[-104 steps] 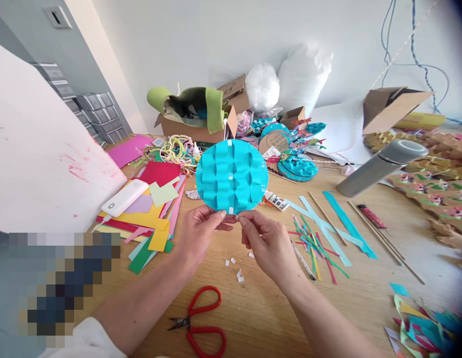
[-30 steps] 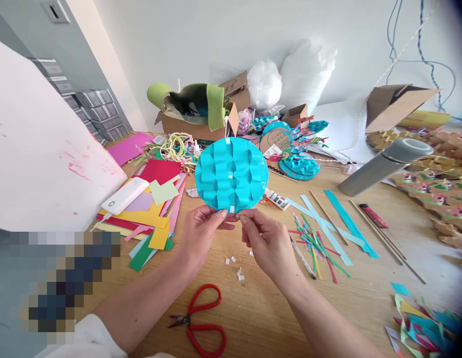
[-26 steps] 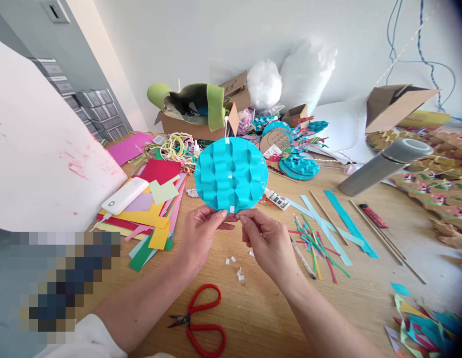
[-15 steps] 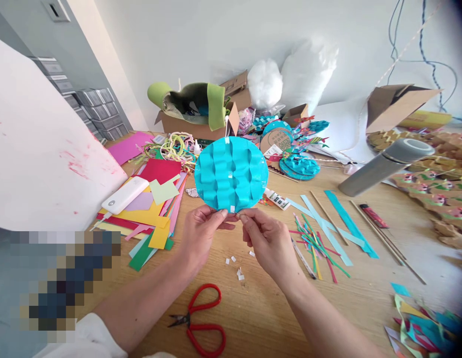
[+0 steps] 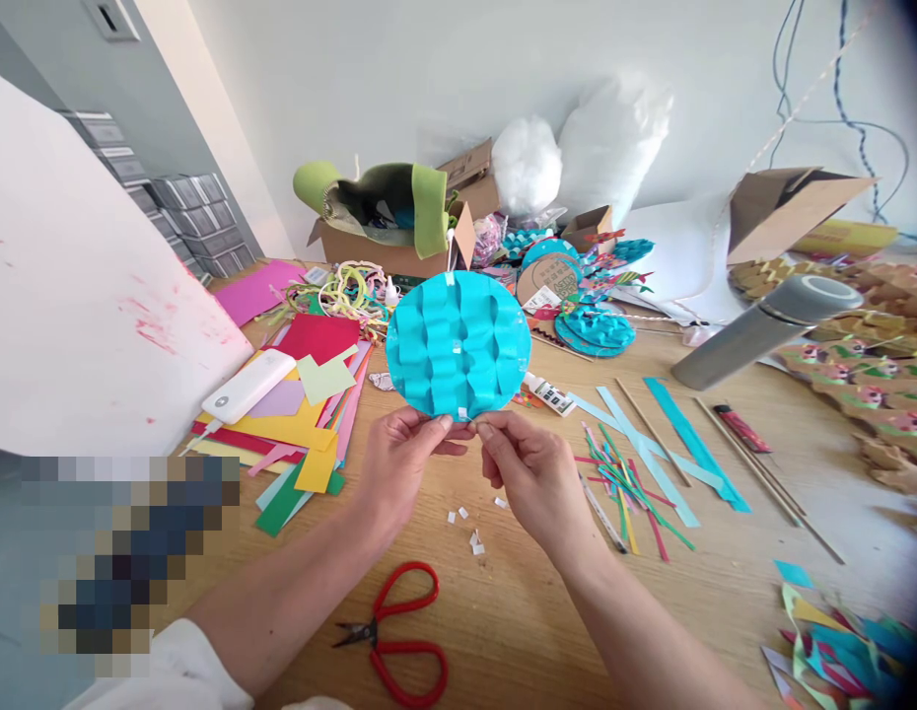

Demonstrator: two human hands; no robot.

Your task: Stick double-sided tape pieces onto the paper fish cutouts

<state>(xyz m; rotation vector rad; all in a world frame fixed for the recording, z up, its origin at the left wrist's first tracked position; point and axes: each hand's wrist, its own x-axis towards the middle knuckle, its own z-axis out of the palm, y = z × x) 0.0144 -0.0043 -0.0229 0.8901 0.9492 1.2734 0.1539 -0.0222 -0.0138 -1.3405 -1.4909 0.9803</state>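
A round turquoise paper disc (image 5: 458, 345) is held upright above the table, covered in rows of wavy paper strips. Small white squares mark its top, middle and bottom. My left hand (image 5: 410, 449) is closed on its lower edge, thumb in front and fingers behind. Just right of there, my right hand (image 5: 524, 454) pinches a thin pale string (image 5: 468, 421) at the disc's bottom edge; most of the string is hidden by my fingers. Below the hands lie small white squares (image 5: 477, 541) and red-handled scissors (image 5: 399, 636) with the blades pointing left.
Coloured paper sheets (image 5: 317, 394) and a white power bank (image 5: 249, 386) lie left. To the right are a glue bottle (image 5: 551, 394), thin paper strips (image 5: 628, 473), wooden sticks (image 5: 754, 463) and a grey flask (image 5: 761, 330). A cardboard box (image 5: 385, 247) stands behind.
Almost nothing differs. The disc stays in place, and my right fingertips have shifted very slightly at its bottom edge, where the thin string shows more clearly.
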